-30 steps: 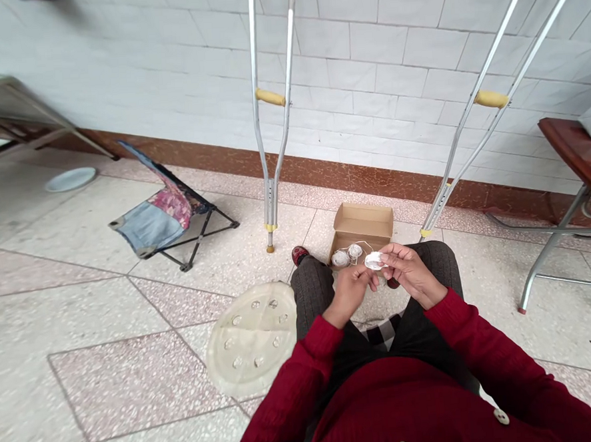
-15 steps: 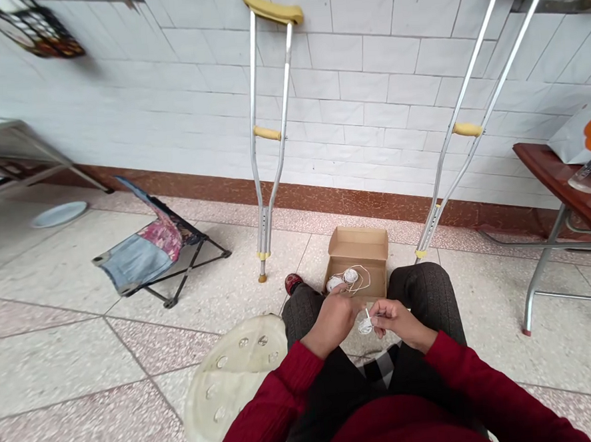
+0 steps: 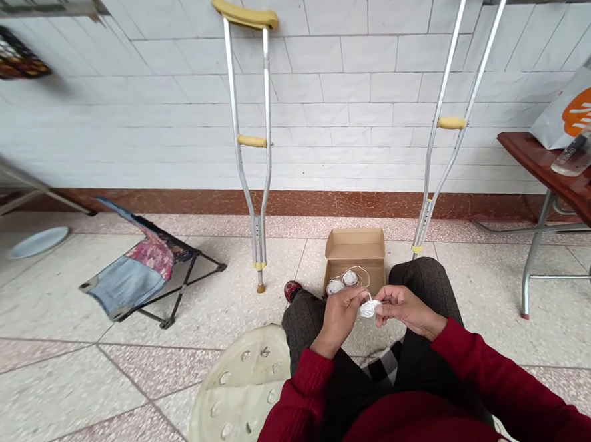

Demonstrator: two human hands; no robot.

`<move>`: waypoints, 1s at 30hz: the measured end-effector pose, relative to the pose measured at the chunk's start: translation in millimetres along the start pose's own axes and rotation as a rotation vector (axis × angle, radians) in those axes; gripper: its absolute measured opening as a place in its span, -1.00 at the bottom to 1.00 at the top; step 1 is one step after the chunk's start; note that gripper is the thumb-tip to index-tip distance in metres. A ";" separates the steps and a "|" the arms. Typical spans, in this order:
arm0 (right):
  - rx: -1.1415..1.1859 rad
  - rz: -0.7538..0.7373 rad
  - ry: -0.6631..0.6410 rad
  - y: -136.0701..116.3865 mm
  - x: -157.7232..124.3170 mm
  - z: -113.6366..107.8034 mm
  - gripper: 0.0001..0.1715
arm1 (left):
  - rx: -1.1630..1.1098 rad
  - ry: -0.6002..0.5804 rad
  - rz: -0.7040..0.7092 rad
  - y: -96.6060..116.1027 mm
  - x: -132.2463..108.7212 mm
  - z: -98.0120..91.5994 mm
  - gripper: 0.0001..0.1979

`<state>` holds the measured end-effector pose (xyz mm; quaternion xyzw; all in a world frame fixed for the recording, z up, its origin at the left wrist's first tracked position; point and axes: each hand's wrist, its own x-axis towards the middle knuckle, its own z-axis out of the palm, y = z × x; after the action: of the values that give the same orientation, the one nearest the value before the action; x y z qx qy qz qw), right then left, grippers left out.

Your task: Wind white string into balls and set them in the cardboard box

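Between my two hands is a small bundle of white cord [image 3: 367,308], held over the gap between my knees. My right hand [image 3: 405,307] pinches the bundle's right side with thumb and fingers. At its left, my left hand [image 3: 342,315] is closed, thumb against forefinger, on a strand of the cord. Just beyond my hands an open cardboard box [image 3: 356,244] sits on the floor. Inside it lie two white balls of cord, one [image 3: 350,278] at the back and another [image 3: 335,286] at the left, with a loose strand looping beside them.
Two crutches, one left [image 3: 252,142] and one right [image 3: 450,123], lean on the tiled wall. A folding chair [image 3: 145,267] stands left, with a pale round stool [image 3: 238,391] nearer me. At right is a red-brown table [image 3: 547,172] with a bag [image 3: 564,114] and a plastic cup [image 3: 574,154].
Both hands have risen slightly with the cord bundle. My left hand has drawn back from pointing toward the box and now pinches at the cord. The whole view has shifted slightly.
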<state>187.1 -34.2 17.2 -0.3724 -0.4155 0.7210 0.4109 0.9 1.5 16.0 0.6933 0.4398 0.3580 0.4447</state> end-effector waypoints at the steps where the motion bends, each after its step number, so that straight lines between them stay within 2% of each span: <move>1: -0.006 -0.024 -0.010 -5.2 -0.2 2.0 -0.59 | -0.024 -0.014 -0.019 -1.3 -0.3 1.9 -0.67; 3: -0.013 -0.082 -0.011 -14.2 1.7 3.0 -0.63 | -0.073 -0.068 -0.051 -4.8 -4.6 10.3 -0.66; 5: -0.044 -0.148 0.049 -17.5 8.3 -1.8 -0.67 | -0.087 -0.143 -0.075 -8.5 -13.2 22.7 -0.61; 7: -0.135 -0.203 0.149 -11.1 18.4 -11.2 -0.70 | -0.019 -0.204 -0.082 -11.1 -22.5 33.1 -0.58; 9: -0.302 -0.236 0.221 5.8 26.9 -21.0 -0.74 | 0.132 -0.234 -0.048 -12.0 -28.1 35.6 -0.59; 12: -0.556 -0.229 0.176 40.0 26.8 -27.5 -0.83 | 0.399 -0.219 0.089 -11.2 -26.7 22.1 -0.68; 15: -0.468 -0.112 0.042 60.1 11.2 -21.6 -0.81 | 0.510 -0.219 0.203 -10.9 -19.2 1.7 -0.72; 17: -0.300 -0.019 -0.022 56.1 -0.8 -14.3 -0.73 | 0.444 -0.221 0.184 -11.8 -15.1 -4.8 -0.71; 20: -0.118 0.003 -0.031 30.4 -9.5 -5.3 -0.66 | 0.189 -0.223 0.052 -13.3 -15.3 4.3 -0.66; 24: -0.083 -0.122 0.161 5.9 2.8 -8.2 -0.69 | -0.058 -0.231 -0.118 -13.0 -29.5 34.8 -0.58; 27: -0.304 -0.152 0.308 18.8 15.9 -20.5 -0.77 | 0.076 -0.290 -0.106 -14.2 -40.7 43.8 -0.59; 30: -0.664 -0.172 0.317 47.2 16.4 -33.1 -0.88 | 0.327 -0.308 -0.011 -16.7 -43.7 31.7 -0.63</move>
<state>196.4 -24.6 -41.2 -0.5560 -0.5878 0.4432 0.3860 8.6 -45.0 -15.2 0.8003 0.4225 0.1696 0.3903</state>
